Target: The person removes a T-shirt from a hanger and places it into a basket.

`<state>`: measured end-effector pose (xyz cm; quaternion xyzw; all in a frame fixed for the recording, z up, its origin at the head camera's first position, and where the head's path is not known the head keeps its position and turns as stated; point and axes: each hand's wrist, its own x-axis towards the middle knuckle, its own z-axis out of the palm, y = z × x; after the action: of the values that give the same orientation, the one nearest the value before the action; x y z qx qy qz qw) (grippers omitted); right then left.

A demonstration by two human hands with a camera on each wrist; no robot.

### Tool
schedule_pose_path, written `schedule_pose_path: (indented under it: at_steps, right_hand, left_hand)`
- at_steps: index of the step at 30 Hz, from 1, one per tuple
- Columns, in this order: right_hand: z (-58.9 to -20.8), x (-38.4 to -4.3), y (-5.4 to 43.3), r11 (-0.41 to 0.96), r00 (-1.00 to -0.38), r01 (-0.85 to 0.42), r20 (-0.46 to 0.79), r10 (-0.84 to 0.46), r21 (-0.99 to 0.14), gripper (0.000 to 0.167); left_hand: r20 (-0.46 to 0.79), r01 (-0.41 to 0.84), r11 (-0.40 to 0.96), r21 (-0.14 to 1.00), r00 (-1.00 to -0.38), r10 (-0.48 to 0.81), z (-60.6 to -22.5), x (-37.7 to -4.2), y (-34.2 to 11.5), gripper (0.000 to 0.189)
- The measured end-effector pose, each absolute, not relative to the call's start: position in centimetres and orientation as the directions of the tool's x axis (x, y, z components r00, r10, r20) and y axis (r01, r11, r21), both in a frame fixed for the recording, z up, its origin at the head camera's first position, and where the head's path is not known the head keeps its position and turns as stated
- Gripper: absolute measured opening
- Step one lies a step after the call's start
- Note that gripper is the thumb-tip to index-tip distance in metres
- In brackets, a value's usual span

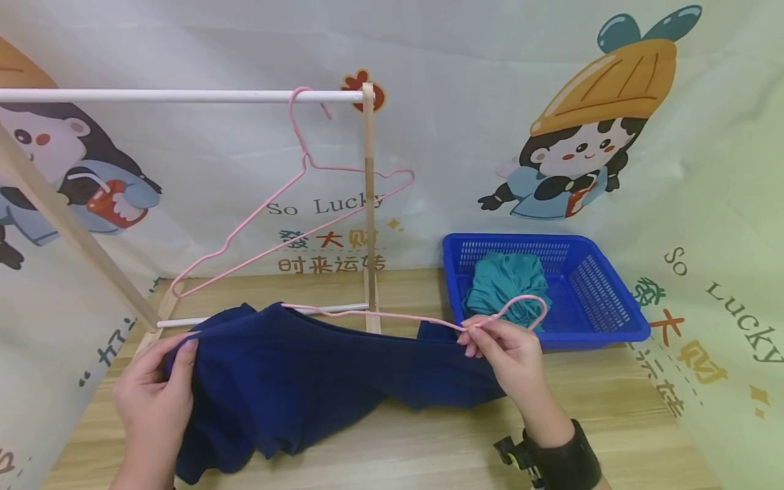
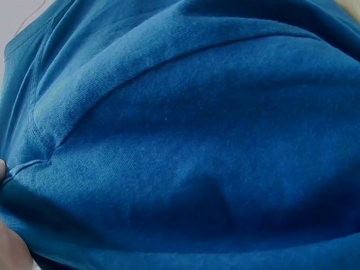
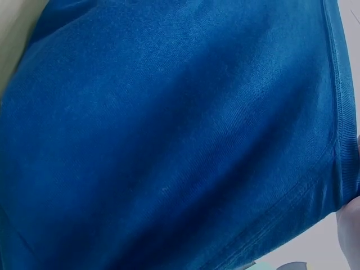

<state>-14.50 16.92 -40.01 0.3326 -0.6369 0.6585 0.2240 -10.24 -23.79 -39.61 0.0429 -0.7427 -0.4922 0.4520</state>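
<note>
A dark blue T-shirt (image 1: 294, 381) with a ribbed neckband is stretched between the two hands, its lower folds over the wooden tabletop. At its left end my left hand (image 1: 156, 391) pinches the cloth between thumb and fingers. My right hand (image 1: 505, 350) pinches a pink wire hanger (image 1: 398, 316) just below its hook, right at the shirt's neckline. One arm of that hanger runs left along the neck opening, and its far end is hidden in the cloth. Blue fabric (image 2: 185, 140) fills most of the left wrist view. In the right wrist view, fingertips (image 3: 351, 225) press against the ribbed edge.
Behind the shirt stands a wood-framed rack with a white rail (image 1: 184, 96). Another pink hanger (image 1: 263, 211) hangs bare from the rail near its right post (image 1: 369, 231). A blue plastic basket (image 1: 600, 289) holding teal cloth (image 1: 505, 282) sits at the right, close behind my right hand.
</note>
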Motion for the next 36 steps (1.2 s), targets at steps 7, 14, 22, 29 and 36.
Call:
schedule_pose_path:
  at_steps: [7,14,22,29,36]
  right_hand:
    - [-39.7,-14.4,16.9,-0.094,-0.682,-0.717,0.723,-0.109,-0.690,0.013]
    - [-39.7,-14.4,16.9,-0.107,-0.668,-0.729,0.736,-0.105,-0.677,0.010]
    - [-39.7,-14.2,16.8,-0.127,-0.653,-0.741,0.752,-0.090,-0.659,0.011]
    - [-39.5,-14.2,16.9,-0.167,-0.645,-0.748,0.763,-0.044,-0.642,0.017]
    - [-38.7,-14.2,17.3,-0.185,-0.663,-0.738,0.748,0.020,-0.649,0.020]
  left_hand:
    - [0.606,0.345,0.514,0.785,-0.599,-0.524,-39.6,-10.3,-23.7,0.012]
    - [0.604,0.358,0.503,0.787,-0.609,-0.513,-39.8,-10.2,-23.7,0.013]
    - [0.605,0.360,0.501,0.787,-0.607,-0.515,-40.0,-10.1,-23.7,0.012]
    - [0.607,0.363,0.502,0.785,-0.612,-0.506,-40.1,-10.3,-23.6,0.013]
    - [0.627,0.363,0.535,0.763,-0.615,-0.477,-40.9,-10.7,-23.4,0.010]
